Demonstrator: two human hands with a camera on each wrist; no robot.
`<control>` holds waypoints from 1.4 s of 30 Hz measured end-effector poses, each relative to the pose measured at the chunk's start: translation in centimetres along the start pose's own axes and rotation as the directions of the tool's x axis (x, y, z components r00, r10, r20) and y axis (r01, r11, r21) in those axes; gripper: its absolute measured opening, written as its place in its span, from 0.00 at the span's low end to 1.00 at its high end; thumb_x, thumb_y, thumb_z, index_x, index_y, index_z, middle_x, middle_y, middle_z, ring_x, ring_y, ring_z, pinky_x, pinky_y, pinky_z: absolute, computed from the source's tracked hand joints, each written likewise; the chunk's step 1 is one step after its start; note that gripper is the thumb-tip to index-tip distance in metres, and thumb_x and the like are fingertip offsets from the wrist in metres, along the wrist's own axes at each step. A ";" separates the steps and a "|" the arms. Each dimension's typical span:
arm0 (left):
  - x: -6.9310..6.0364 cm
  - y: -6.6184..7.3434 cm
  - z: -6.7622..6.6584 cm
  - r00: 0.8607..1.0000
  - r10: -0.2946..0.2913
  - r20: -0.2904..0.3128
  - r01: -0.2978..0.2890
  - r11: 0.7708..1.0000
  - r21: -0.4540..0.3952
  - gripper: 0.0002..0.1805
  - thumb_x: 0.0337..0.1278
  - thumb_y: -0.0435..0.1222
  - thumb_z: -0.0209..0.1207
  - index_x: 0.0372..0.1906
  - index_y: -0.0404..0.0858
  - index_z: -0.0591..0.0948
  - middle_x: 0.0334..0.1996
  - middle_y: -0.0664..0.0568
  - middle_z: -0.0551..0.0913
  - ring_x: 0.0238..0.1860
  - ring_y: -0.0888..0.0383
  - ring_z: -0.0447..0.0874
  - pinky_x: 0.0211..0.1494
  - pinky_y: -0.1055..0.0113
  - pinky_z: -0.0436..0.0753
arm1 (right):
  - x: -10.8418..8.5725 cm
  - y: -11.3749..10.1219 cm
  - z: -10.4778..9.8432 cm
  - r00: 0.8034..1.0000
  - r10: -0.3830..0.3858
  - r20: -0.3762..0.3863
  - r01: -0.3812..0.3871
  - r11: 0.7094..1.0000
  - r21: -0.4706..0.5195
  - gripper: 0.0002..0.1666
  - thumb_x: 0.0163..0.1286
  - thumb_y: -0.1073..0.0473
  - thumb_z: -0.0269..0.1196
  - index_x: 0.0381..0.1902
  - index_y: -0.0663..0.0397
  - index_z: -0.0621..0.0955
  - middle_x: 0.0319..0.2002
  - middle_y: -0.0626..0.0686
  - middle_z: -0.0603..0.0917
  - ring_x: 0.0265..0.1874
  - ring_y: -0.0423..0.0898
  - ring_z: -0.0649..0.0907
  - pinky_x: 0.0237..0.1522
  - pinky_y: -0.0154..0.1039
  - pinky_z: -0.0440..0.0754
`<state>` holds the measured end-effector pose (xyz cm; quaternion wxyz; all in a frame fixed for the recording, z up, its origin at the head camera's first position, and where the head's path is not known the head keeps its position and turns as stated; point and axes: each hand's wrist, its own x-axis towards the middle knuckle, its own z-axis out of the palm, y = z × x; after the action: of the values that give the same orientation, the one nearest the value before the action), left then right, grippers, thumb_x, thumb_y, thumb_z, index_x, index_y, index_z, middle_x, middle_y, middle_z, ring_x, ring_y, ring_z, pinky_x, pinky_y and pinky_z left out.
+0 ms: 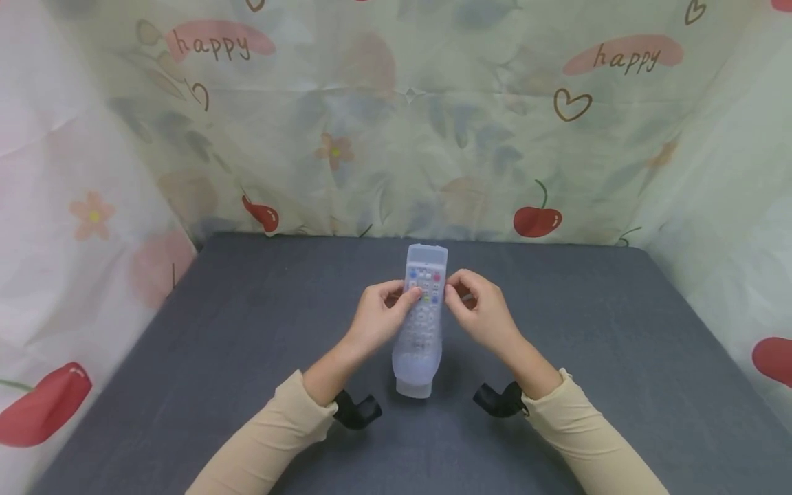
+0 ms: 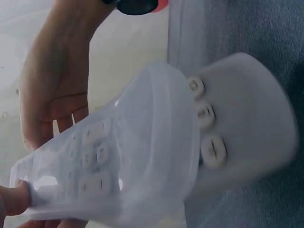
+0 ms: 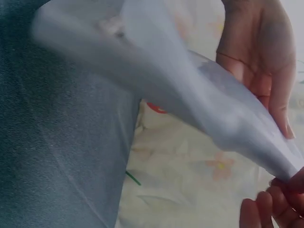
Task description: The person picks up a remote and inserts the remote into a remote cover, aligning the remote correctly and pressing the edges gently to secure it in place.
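Remote control (image 2: pixel 251 114), pale grey plastic, elongated, with raised light buttons; sits mostly inside a translucent bluish-white fitted cover (image 1: pixel 422 323), its bare end projecting from the cover's wide open mouth, on the wearer's side of the grip. Coloured buttons, blue, red and yellow, show through the cover level with the fingers.

Left hand (image 1: pixel 379 315): grips the cover's left side, thumb laid across the button face, fingers behind. Right hand (image 1: pixel 485 306): thumb and forefinger pinch the cover's right edge, directly opposite. Whether the projecting end touches the surface under it cannot be told.

Surface: dark grey rectangular tabletop (image 1: pixel 266 330), below the grip and extending to both sides. Backdrop: pale cloth curtain (image 1: pixel 421 165) printed with cherries, flowers, hearts and "happy", beyond the grip. Forearms: cream long sleeves (image 1: pixel 266 430), nearer the wearer than the grip, a curved black fitting (image 1: pixel 359 411) at each cuff.
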<state>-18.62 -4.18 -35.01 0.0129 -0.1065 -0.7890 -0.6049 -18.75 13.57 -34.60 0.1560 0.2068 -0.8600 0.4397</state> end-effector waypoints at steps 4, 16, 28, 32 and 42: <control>-0.1 -0.2 0.2 0.999 0.008 -0.043 -0.011 0.998 -0.060 0.14 0.60 0.37 0.58 0.45 0.31 0.83 0.35 0.37 0.85 0.28 0.59 0.82 0.31 0.66 0.82 | -0.3 -0.1 0.4 0.997 -0.059 -0.042 0.057 0.997 -0.051 0.05 0.63 0.69 0.56 0.28 0.58 0.77 0.26 0.52 0.78 0.25 0.40 0.75 0.26 0.33 0.78; -0.6 0.1 0.8 0.988 -0.038 -0.150 0.011 0.984 -0.175 0.14 0.59 0.36 0.59 0.45 0.30 0.83 0.36 0.34 0.84 0.27 0.61 0.81 0.31 0.65 0.82 | -0.8 -0.2 1.4 0.976 -0.192 -0.104 0.172 0.969 -0.178 0.04 0.60 0.70 0.57 0.27 0.58 0.77 0.23 0.51 0.75 0.21 0.39 0.73 0.25 0.34 0.78; -0.5 -0.4 1.0 0.980 -0.077 -0.185 0.042 0.981 -0.189 0.15 0.60 0.36 0.58 0.46 0.30 0.82 0.36 0.34 0.85 0.27 0.62 0.81 0.31 0.65 0.82 | -1.2 0.2 2.2 0.970 -0.205 -0.130 0.174 0.961 -0.215 0.05 0.63 0.70 0.58 0.34 0.62 0.81 0.28 0.54 0.81 0.26 0.42 0.79 0.28 0.38 0.81; -0.4 -0.6 1.1 0.975 -0.077 -0.210 0.036 0.981 -0.191 0.15 0.61 0.37 0.58 0.46 0.30 0.82 0.36 0.34 0.85 0.27 0.63 0.80 0.31 0.67 0.81 | -1.9 0.0 2.5 0.983 -0.144 -0.112 0.127 0.981 -0.145 0.12 0.67 0.67 0.56 0.46 0.64 0.81 0.38 0.57 0.84 0.31 0.45 0.83 0.30 0.38 0.82; 0.0 -0.2 1.4 0.968 -0.061 -0.244 0.008 0.978 -0.210 0.14 0.59 0.37 0.59 0.44 0.30 0.83 0.35 0.34 0.85 0.26 0.65 0.79 0.30 0.70 0.80 | -2.5 -0.1 3.5 0.999 0.042 -0.025 -0.039 0.993 0.116 0.37 0.60 0.61 0.66 0.65 0.63 0.66 0.47 0.67 0.82 0.35 0.57 0.87 0.33 0.41 0.85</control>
<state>-18.48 -2.90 -35.54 0.0901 -0.0166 -0.7154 -0.6926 -16.86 11.18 -37.70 0.1466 0.1921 -0.8349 0.4945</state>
